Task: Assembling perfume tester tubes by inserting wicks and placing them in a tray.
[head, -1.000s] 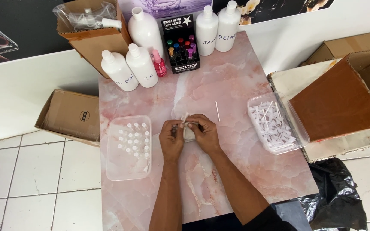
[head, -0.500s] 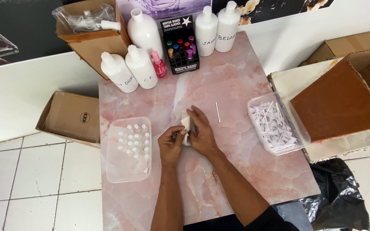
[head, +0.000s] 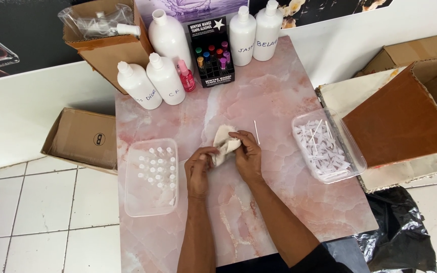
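Both my hands meet at the middle of a pink marble table (head: 279, 96). A small crumpled cream cloth (head: 222, 139) is gripped between them. My left hand (head: 198, 169) closes on its lower left end. My right hand (head: 247, 154) pinches its right side from above. Whether something small is wrapped inside the cloth is hidden. A thin white stick (head: 256, 132) lies on the table just right of my right hand.
A clear tub of several small capped vials (head: 151, 174) sits at the left. A clear tub of white paper strips (head: 324, 146) sits at the right. Large white bottles (head: 165, 78), a pink spray bottle (head: 186, 76) and a black rack of coloured roll-ons (head: 212, 58) line the back. Cardboard boxes (head: 405, 116) surround the table.
My hands have drawn slightly apart and the cloth has spread out between them, now showing more above my fingers. The tubs and bottles have not moved.
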